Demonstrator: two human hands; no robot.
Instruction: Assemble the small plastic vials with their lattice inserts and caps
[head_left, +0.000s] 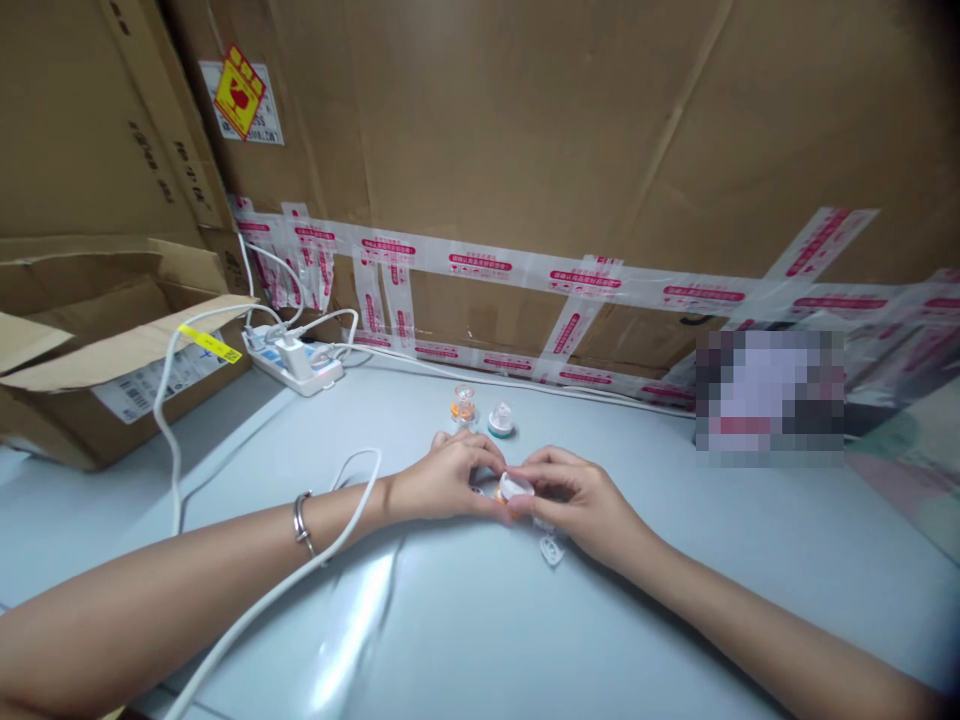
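Observation:
Between my two hands is a small round white piece with an orange base (516,487), low over the table. My left hand (457,475) pinches it from the left with thumb and fingers. From the right, my right hand (577,495) grips its other side, fingers curled. Its exact kind I cannot make out. A flat white cutout (552,550) lies beside my right thumb, with another white bit partly hidden under that hand. Just beyond my hands stand a clear piece with an orange ring (463,403) and a clear piece with a green base (501,420).
A white power strip (296,362) with plugs sits at the back left, beside an open cardboard box (97,400). A white cable (277,590) crosses over my left forearm. A large taped carton (487,130) walls off the back. A blurred-out item (769,398) stands at the right.

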